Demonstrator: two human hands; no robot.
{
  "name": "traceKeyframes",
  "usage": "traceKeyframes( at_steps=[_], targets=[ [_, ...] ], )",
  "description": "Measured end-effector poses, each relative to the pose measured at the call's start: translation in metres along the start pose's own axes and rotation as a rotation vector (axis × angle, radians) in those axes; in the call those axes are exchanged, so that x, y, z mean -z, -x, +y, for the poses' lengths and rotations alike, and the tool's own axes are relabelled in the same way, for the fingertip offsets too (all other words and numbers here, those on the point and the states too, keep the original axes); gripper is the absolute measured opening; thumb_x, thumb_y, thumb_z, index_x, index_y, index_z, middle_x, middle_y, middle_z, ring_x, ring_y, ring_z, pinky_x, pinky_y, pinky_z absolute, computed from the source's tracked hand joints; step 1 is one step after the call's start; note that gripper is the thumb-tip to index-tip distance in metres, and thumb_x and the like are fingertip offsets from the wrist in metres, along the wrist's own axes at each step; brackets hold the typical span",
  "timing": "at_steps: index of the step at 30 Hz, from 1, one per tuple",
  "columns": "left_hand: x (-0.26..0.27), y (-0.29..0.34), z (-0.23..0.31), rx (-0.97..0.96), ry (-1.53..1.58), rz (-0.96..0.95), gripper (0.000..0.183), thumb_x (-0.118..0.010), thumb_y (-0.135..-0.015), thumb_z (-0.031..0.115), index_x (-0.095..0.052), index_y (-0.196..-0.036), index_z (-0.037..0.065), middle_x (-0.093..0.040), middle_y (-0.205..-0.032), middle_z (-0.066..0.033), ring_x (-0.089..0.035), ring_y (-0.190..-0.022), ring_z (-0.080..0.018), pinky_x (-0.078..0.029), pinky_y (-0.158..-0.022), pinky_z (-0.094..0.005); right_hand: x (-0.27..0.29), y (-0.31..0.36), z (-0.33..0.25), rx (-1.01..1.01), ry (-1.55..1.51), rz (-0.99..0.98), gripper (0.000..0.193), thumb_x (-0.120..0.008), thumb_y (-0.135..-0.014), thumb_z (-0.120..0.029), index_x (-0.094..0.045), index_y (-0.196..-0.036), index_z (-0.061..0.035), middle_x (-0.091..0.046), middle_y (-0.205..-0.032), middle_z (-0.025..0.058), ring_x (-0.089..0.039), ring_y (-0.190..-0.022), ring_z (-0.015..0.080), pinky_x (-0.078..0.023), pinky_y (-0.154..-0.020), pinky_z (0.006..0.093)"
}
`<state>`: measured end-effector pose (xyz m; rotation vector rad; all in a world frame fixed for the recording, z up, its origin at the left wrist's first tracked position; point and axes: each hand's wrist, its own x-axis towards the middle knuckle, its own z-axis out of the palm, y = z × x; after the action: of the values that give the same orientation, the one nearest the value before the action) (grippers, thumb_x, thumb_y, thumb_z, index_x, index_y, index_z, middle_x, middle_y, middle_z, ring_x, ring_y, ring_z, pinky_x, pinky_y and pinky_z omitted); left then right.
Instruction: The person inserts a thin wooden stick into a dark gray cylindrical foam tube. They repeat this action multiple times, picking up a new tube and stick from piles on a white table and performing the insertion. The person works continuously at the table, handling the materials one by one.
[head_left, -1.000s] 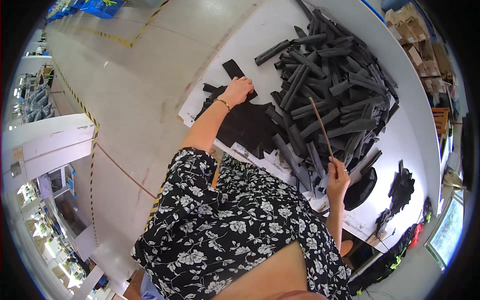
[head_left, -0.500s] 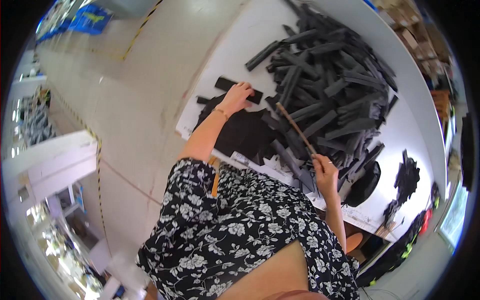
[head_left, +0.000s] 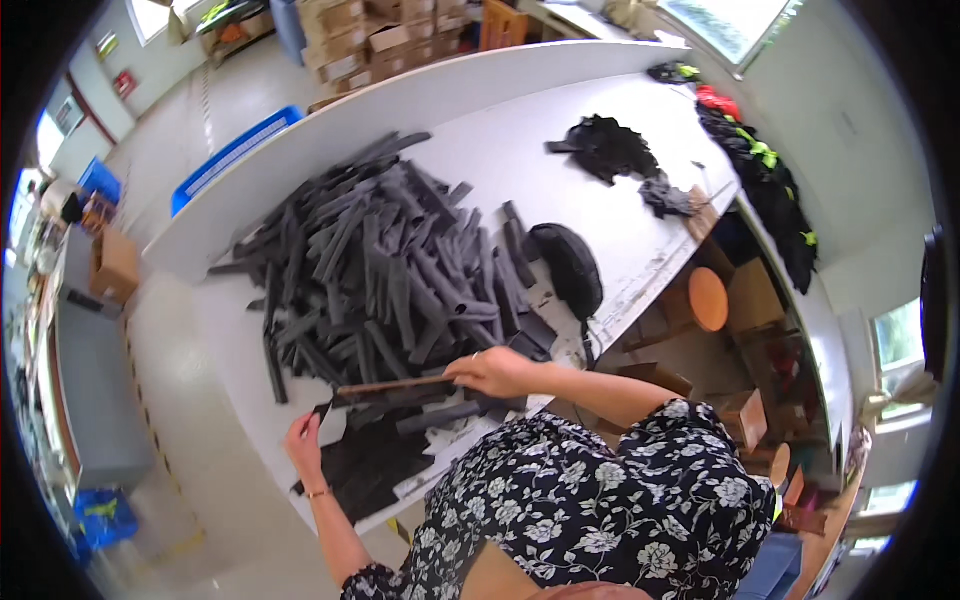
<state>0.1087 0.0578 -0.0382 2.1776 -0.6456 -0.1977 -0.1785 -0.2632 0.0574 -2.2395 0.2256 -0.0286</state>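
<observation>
Over the white desk (head_left: 500, 125), beside the heap of dark tubes (head_left: 380, 260), your right hand (head_left: 492, 373) grips a thin stick (head_left: 395, 385) in curled fingers; your left hand (head_left: 303, 445) pinches a black piece (head_left: 322, 409) near the stick's tip.

The top (head_left: 600, 490) is white-flowered black, the bracelet (head_left: 318, 493) seemingly gold.

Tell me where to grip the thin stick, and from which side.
Probably grip the stick by its right end, coming from the right, where the right hand holds it: it is long and thin, and its left end lies near the dark piece at the left hand.
</observation>
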Motion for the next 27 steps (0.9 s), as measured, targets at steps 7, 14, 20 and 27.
traceKeyframes(
  at_steps=[7, 14, 20, 27],
  targets=[
    [0.012, -0.014, 0.075, -0.079, 0.285, -0.197, 0.018, -0.075, -0.079, 0.01, -0.072, -0.093, 0.0, -0.073, -0.092, -0.0092, -0.068, -0.088, -0.0149, -0.05, -0.08, -0.0275, 0.034, -0.003, -0.024, -0.156, -0.023, 0.088, 0.024, -0.063, -0.089, -0.012, -0.067, -0.112, -0.0077, -0.069, -0.086, 0.0139, -0.064, -0.071, 0.021, -0.05, -0.065, 0.0311],
    [0.024, -0.009, 0.089, -0.073, 0.183, -0.237, 0.016, -0.076, -0.079, 0.01, -0.073, -0.092, 0.003, -0.071, -0.084, -0.0071, -0.063, -0.076, -0.0124, -0.049, -0.071, -0.0266, 0.046, -0.018, -0.028, 0.026, 0.054, 0.03, 0.02, -0.063, -0.088, -0.006, -0.067, -0.107, -0.0025, -0.068, -0.085, 0.0152, -0.065, -0.071, 0.0244, -0.048, -0.065, 0.0319],
    [0.022, -0.003, 0.094, -0.085, 0.229, -0.226, 0.016, -0.074, -0.079, 0.012, -0.073, -0.093, 0.004, -0.069, -0.077, -0.0071, -0.06, -0.069, -0.012, -0.047, -0.064, -0.0275, 0.037, -0.023, -0.014, 0.152, 0.106, 0.007, 0.019, -0.062, -0.089, -0.009, -0.068, -0.106, -0.004, -0.067, -0.083, 0.0154, -0.064, -0.071, 0.0305, -0.048, -0.063, 0.0359],
    [0.013, -0.008, 0.116, -0.168, 0.216, -0.364, 0.017, -0.066, -0.085, 0.01, -0.07, -0.097, -0.002, -0.071, -0.095, -0.0124, -0.068, -0.088, -0.0216, -0.052, -0.08, -0.0306, 0.037, -0.022, -0.005, 0.063, 0.171, -0.059, 0.023, -0.062, -0.088, -0.018, -0.068, -0.109, -0.0097, -0.068, -0.085, 0.015, -0.066, -0.076, 0.0325, -0.051, -0.067, 0.0411]
  ],
)
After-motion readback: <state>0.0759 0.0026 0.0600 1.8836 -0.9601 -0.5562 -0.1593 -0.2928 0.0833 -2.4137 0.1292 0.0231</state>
